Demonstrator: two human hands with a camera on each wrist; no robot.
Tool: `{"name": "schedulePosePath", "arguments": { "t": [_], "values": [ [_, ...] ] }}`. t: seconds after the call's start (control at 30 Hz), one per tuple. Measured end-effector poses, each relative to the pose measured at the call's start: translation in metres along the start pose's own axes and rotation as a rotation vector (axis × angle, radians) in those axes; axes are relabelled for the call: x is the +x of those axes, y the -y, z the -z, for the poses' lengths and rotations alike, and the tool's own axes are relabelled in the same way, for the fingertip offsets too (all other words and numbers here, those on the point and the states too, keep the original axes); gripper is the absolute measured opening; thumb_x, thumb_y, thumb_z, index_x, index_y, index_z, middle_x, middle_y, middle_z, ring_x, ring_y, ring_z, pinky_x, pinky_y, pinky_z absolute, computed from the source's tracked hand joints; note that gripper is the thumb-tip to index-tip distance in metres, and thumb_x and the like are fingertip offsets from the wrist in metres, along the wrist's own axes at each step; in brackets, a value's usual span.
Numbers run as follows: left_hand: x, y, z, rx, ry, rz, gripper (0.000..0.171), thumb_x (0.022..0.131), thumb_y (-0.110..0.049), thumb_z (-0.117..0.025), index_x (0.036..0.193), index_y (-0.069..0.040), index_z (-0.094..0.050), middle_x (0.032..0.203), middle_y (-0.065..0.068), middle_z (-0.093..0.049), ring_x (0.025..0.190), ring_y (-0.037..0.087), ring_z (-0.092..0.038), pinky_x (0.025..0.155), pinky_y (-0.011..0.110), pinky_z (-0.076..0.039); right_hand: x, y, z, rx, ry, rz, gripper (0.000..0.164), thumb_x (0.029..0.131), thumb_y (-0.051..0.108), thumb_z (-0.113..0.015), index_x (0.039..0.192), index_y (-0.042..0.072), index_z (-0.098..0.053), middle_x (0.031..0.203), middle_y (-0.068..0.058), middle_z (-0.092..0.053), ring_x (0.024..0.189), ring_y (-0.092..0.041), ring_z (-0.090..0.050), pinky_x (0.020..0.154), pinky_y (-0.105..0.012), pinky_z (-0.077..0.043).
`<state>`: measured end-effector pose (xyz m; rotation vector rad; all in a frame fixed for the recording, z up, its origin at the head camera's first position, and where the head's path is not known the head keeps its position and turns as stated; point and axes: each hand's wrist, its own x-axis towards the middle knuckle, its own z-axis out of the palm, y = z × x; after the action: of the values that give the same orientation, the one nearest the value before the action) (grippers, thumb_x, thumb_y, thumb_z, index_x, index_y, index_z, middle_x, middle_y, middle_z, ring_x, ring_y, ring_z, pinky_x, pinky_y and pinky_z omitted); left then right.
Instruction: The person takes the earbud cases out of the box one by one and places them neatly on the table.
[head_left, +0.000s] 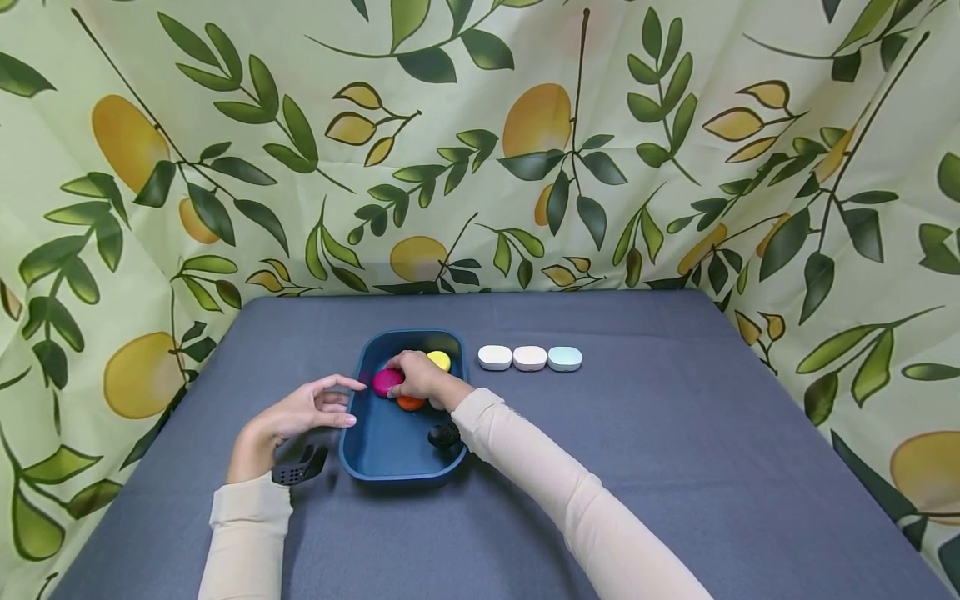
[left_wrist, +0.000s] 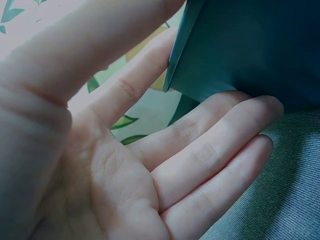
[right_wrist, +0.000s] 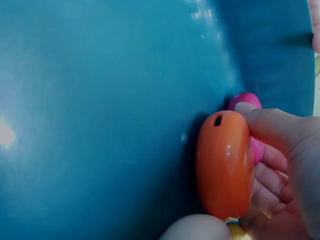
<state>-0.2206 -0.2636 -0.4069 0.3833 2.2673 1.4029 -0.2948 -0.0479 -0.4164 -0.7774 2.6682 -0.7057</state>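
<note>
A blue tray (head_left: pixel 393 477) stands before me on the table. Inside its far left part, my right hand (head_left: pixel 418 375) pinches a magenta oval case (head_left: pixel 387 382) between thumb and fingers. An orange oval case (right_wrist: pixel 225 165) with a small dark slot lies right beside the thumb. The yellow case (head_left: pixel 439 360) sits behind the hand, and a whitish rounded one (right_wrist: pixel 196 230) shows partly in the right wrist view. At the tray's left side, my left hand (head_left: pixel 311 408) rests against the rim and outer wall, its fingers loosely extended and holding nothing.
To the right of the tray, two white cases (head_left: pixel 495 358) and a pale mint case (head_left: pixel 565 359) stand in a row on the grey tablecloth (head_left: pixel 637 467). A patterned curtain (head_left: pixel 480 167) hangs behind the table. A black wrist device (head_left: pixel 444 435) shows beside the right cuff.
</note>
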Motion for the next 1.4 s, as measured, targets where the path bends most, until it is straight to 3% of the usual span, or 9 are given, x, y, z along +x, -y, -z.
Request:
{"name": "schedulePosePath", "arguments": {
  "t": [0.2, 0.43, 0.67, 0.97, 1.2, 1.4],
  "values": [
    [0.000, -0.001, 0.001, -0.008, 0.000, -0.003, 0.065, 0.087, -0.021, -0.072, 0.139, 0.002, -0.041, 0.139, 0.034, -0.048, 0.121, 0.033, -0.058, 0.095, 0.042, -0.055, -0.001, -0.001, 0.005, 0.044, -0.048, -0.001, 0.049, 0.085, 0.023, -0.074, 0.128, 0.005, -0.061, 0.126, -0.009, -0.064, 0.104, -0.018, -0.060, 0.092, -0.024, -0.052],
    [0.000, -0.001, -0.001, 0.026, -0.025, -0.002, 0.062, 0.087, -0.021, -0.071, 0.138, 0.001, -0.043, 0.141, 0.033, -0.046, 0.126, 0.042, -0.052, 0.098, 0.048, -0.053, -0.011, 0.008, 0.012, 0.104, -0.106, 0.028, 0.053, 0.077, 0.029, -0.081, 0.120, 0.003, -0.066, 0.119, -0.010, -0.070, 0.100, -0.018, -0.064, 0.082, -0.018, -0.052],
    [0.000, -0.002, -0.001, 0.011, -0.015, 0.003, 0.064, 0.087, -0.021, -0.072, 0.139, 0.002, -0.042, 0.138, 0.033, -0.049, 0.123, 0.040, -0.056, 0.095, 0.045, -0.055, -0.020, 0.011, 0.023, 0.129, -0.118, 0.031, 0.050, 0.073, 0.031, -0.085, 0.113, 0.005, -0.070, 0.109, -0.009, -0.073, 0.090, -0.014, -0.063, 0.068, -0.012, -0.048],
    [-0.001, -0.001, -0.001, 0.022, -0.021, 0.010, 0.064, 0.087, -0.022, -0.072, 0.138, 0.002, -0.042, 0.141, 0.033, -0.046, 0.127, 0.043, -0.052, 0.099, 0.048, -0.052, -0.032, 0.008, 0.044, 0.174, -0.134, 0.084, 0.049, 0.071, 0.028, -0.085, 0.112, 0.005, -0.071, 0.106, -0.010, -0.075, 0.091, -0.016, -0.068, 0.070, -0.012, -0.051],
    [-0.001, 0.000, 0.000, 0.008, -0.019, 0.013, 0.067, 0.086, -0.023, -0.073, 0.139, 0.003, -0.041, 0.140, 0.033, -0.047, 0.123, 0.038, -0.056, 0.097, 0.046, -0.054, -0.046, 0.000, 0.054, 0.248, -0.165, 0.103, 0.047, 0.072, 0.025, -0.085, 0.110, 0.003, -0.071, 0.102, -0.012, -0.075, 0.090, -0.019, -0.070, 0.071, -0.013, -0.052],
    [0.000, -0.001, 0.000, 0.007, -0.016, 0.017, 0.068, 0.085, -0.023, -0.074, 0.139, 0.003, -0.042, 0.138, 0.033, -0.049, 0.121, 0.035, -0.058, 0.097, 0.045, -0.054, -0.060, -0.009, 0.059, 0.232, -0.189, 0.125, 0.044, 0.073, 0.024, -0.084, 0.109, 0.003, -0.071, 0.101, -0.011, -0.075, 0.088, -0.019, -0.069, 0.072, -0.014, -0.052]
  ]
}}
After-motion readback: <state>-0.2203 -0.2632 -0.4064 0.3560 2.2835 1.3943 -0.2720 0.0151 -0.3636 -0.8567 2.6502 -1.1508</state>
